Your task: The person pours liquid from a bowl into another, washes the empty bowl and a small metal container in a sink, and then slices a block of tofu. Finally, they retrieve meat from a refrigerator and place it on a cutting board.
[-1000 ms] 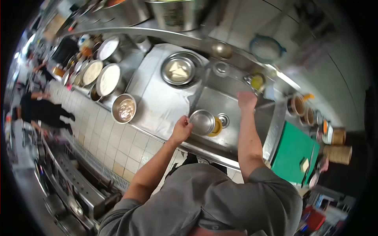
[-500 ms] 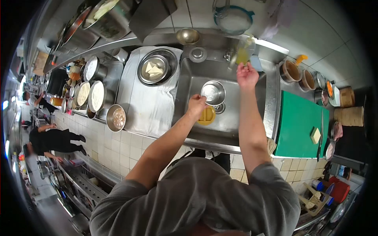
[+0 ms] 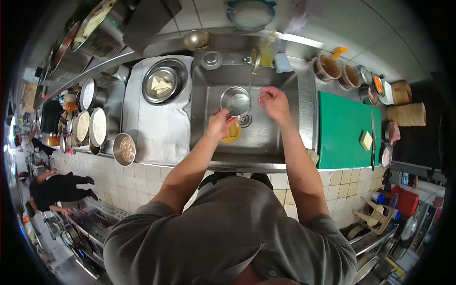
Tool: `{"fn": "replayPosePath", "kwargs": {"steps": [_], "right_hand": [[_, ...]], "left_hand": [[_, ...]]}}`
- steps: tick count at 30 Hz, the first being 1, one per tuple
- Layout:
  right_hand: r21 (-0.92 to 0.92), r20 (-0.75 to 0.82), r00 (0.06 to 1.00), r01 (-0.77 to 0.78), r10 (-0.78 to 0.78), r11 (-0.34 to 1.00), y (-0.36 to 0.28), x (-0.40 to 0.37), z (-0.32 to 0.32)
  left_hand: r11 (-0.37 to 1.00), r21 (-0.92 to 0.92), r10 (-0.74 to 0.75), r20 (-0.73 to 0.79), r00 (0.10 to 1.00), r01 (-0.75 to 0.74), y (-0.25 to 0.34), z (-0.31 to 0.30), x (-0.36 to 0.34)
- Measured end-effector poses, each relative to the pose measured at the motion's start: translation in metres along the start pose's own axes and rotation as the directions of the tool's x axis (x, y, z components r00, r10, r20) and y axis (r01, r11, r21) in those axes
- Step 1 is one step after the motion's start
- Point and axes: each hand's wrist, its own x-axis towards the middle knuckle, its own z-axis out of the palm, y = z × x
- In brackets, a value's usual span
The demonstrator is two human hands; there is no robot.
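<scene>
My left hand (image 3: 220,124) grips the near rim of a round metal bowl (image 3: 236,99), held over the sink (image 3: 270,137). A thin stream seems to run from the faucet (image 3: 256,64) at the bowl's right side. Just right of the bowl hovers my right hand (image 3: 274,103), fingers curled in, with nothing visible in them. Partly covered by my left hand, a yellow round dish-like item (image 3: 232,134) sits below the bowl, near the drain (image 3: 244,119).
Left of the sink, a white cloth (image 3: 159,128) carries nested bowls with pale wedges (image 3: 160,87). A green cutting board (image 3: 344,133) on the right holds a pale block (image 3: 365,140) and a knife (image 3: 373,137). A co-worker (image 3: 59,190) stands far left.
My right hand has come back from near the faucet toward the bowl, its fingers now curled. The bowl stays in my left hand over the sink. The view has shifted slightly.
</scene>
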Motion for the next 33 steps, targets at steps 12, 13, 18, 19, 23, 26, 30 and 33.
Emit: {"fn": "replayPosePath", "kwargs": {"steps": [12, 13, 18, 19, 23, 26, 30, 33], "right_hand": [[-0.191, -0.278, 0.928, 0.201, -0.249, 0.961, -0.005, 0.051, 0.026], [-0.243, -0.186, 0.952, 0.194, -0.242, 0.951, -0.005, 0.055, 0.032], [0.279, 0.109, 0.992, -0.096, 0.068, 0.955, -0.016, 0.063, 0.038], [0.291, 0.045, 0.993, -0.12, 0.112, 0.949, -0.021, 0.067, 0.034], [0.046, -0.184, 0.983, 0.037, -0.028, 0.998, 0.035, 0.128, 0.005], [-0.416, -0.295, 0.895, 0.195, -0.335, 0.888, 0.038, 0.127, -0.001], [-0.625, -0.123, 0.859, 0.322, -0.497, 0.711, 0.033, 0.138, 0.01], [-0.787, 0.005, 0.88, 0.297, -0.475, 0.541, 0.033, 0.151, 0.009]], "left_hand": [[0.536, 0.682, 0.338, 0.367, 0.867, -0.498, 0.034, 0.125, 0.055], [0.844, 0.5, 0.106, 0.198, 0.974, -0.194, 0.033, 0.108, 0.054], [0.907, 0.09, -0.422, 0.171, 0.891, 0.412, -0.011, -0.011, 0.07], [0.894, 0.023, -0.446, 0.113, 0.888, 0.447, -0.018, -0.012, 0.048], [0.785, -0.254, -0.425, 0.443, 0.789, 0.565, -0.042, -0.035, 0.028], [0.75, -0.289, -0.381, 0.547, 0.745, 0.595, -0.015, -0.014, -0.007], [0.791, -0.233, -0.314, 0.638, 0.703, 0.565, -0.002, -0.007, -0.01], [0.951, 0.078, -0.308, 0.147, 0.94, 0.299, 0.009, -0.004, 0.008]]}}
